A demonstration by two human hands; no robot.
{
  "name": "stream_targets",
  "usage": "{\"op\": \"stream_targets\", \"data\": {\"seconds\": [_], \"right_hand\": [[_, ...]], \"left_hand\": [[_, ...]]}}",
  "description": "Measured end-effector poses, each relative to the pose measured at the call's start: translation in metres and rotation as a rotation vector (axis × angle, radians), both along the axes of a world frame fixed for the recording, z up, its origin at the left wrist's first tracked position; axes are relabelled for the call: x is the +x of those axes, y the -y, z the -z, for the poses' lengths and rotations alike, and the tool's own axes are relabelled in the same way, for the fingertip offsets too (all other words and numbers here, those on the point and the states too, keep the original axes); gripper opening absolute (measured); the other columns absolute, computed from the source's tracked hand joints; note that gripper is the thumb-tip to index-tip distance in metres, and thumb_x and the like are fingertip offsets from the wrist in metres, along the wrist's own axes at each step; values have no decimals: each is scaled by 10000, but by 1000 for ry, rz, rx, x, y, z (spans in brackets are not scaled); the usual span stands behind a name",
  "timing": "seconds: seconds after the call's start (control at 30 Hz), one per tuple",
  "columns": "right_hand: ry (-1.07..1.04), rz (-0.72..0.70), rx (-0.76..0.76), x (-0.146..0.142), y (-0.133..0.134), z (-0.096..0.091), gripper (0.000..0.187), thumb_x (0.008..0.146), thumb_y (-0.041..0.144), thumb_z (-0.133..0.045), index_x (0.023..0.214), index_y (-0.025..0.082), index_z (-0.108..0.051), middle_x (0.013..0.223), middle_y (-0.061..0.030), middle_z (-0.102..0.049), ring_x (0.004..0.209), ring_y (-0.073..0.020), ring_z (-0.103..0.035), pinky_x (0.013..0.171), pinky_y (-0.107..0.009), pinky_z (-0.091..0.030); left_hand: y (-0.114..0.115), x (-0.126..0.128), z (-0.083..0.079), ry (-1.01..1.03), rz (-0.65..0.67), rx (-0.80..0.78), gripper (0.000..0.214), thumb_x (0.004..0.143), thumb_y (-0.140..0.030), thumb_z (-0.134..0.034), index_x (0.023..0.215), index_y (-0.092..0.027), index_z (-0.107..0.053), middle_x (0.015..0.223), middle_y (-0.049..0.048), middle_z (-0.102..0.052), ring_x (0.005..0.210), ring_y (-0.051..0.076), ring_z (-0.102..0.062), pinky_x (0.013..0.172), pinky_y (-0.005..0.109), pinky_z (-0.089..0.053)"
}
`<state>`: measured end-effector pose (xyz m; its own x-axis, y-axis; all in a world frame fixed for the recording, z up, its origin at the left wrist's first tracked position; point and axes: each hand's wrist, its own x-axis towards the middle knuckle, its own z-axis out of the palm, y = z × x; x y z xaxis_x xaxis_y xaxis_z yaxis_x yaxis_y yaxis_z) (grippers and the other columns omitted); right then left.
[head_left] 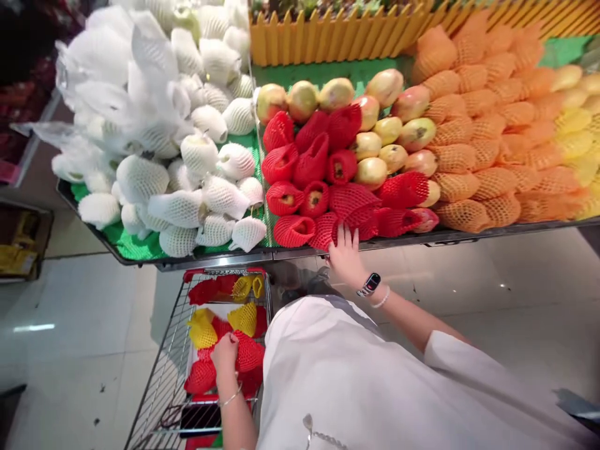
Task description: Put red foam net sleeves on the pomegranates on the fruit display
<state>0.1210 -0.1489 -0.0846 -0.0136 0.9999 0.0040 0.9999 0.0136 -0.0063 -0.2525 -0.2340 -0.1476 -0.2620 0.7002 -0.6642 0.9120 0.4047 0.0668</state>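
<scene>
My right hand (349, 256) lies with its fingers stretched out and apart on a fruit in a red foam net (323, 231) at the front edge of the display. More red-netted fruits (312, 159) sit in rows behind it, and bare yellow-green oval fruits (387, 131), which look like mangoes, lie beyond them. Down in the shopping cart (159, 369), my left hand (225, 356) is closed among the netted fruits, touching a red foam net (248, 351). Whatever its fingers hold is hidden. Yellow foam nets (202, 328) lie beside that hand.
White-netted fruits (182, 206) and a heap of clear plastic bags (126, 81) fill the display's left part. Orange-netted fruits (469, 144) are stacked on the right. A yellow picket fence (328, 40) borders the back. A dark phone-like object (200, 417) rests in the cart's near end.
</scene>
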Motion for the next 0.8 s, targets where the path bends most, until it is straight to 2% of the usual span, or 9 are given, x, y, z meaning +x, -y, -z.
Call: {"op": "stream_targets", "data": {"seconds": [0.1, 0.2, 0.3, 0.37, 0.47, 0.53, 0.57, 0.67, 0.8], "right_hand": [[-79, -6, 3, 3, -1, -7, 573, 752, 215, -712, 1266, 13, -559, 1502, -338, -350, 1388, -469, -346, 1142, -647, -218], [-183, -38, 3, 10, 0, -21, 628, 784, 221, -704, 1352, 40, -506, 1515, -315, -349, 1389, -446, -359, 1148, -629, -231], [-388, -48, 26, 26, 5, -41, 587, 870, 229, -610, 1413, 72, -450, 1515, -280, -373, 1354, -396, -424, 1129, -582, -318], [-629, 0, 101, 41, 11, -54, 490, 928, 229, -516, 1401, 112, -460, 1465, -230, -457, 1308, -332, -486, 1099, -520, -396], [-1051, 120, 278, 66, 22, -71, 251, 968, 245, -448, 1166, 190, -593, 1138, -121, -653, 1048, -231, -639, 912, -383, -544], [-1253, 130, 325, 82, 28, -77, 168, 968, 242, -459, 949, 209, -622, 888, -56, -666, 809, -180, -663, 723, -298, -568], [-1305, 97, 336, 89, 30, -78, 164, 959, 225, -477, 887, 211, -624, 827, -38, -663, 751, -165, -658, 676, -273, -558], [-1301, -31, 442, 106, 32, -77, 162, 896, 121, -534, 889, 220, -662, 871, -32, -700, 820, -156, -680, 736, -254, -555], [-1212, 48, 700, 128, 29, -77, 263, 838, 30, -525, 899, 239, -673, 928, -34, -689, 900, -159, -669, 801, -271, -545]], "left_hand": [[-39, 20, -40, 107, 94, 117, 149, 827, -116, -464, 781, -220, -561, 948, 48, -698, 996, 242, -653, 868, 344, -473], [-71, 62, -84, 450, 150, 377, 124, 875, -212, -434, 891, -232, -555, 1011, 34, -659, 1014, 200, -625, 923, 315, -478], [-89, 115, -122, 844, 99, 672, 97, 864, -305, -535, 912, -232, -576, 950, 26, -633, 948, 198, -625, 895, 320, -501], [-99, 148, -137, 994, 5, 805, 163, 835, -310, -623, 973, -242, -570, 962, 15, -631, 924, 172, -630, 865, 290, -511], [-114, 192, -143, 1145, -147, 969, 308, 779, -341, -723, 1002, -249, -531, 955, 1, -620, 885, 144, -631, 821, 259, -514], [-124, 216, -141, 1180, -209, 1024, 320, 750, -372, -755, 932, -234, -530, 903, -9, -604, 849, 134, -621, 799, 245, -506], [-128, 228, -139, 1183, -229, 1024, 315, 745, -383, -761, 902, -225, -538, 881, -11, -598, 833, 131, -615, 791, 241, -501], [-135, 260, -135, 1210, -221, 938, 292, 750, -399, -759, 874, -204, -580, 862, 2, -610, 820, 141, -613, 794, 253, -494], [-138, 294, -133, 1278, -160, 851, 263, 759, -386, -760, 889, -203, -622, 878, 13, -641, 835, 144, -624, 808, 252, -493]]}}
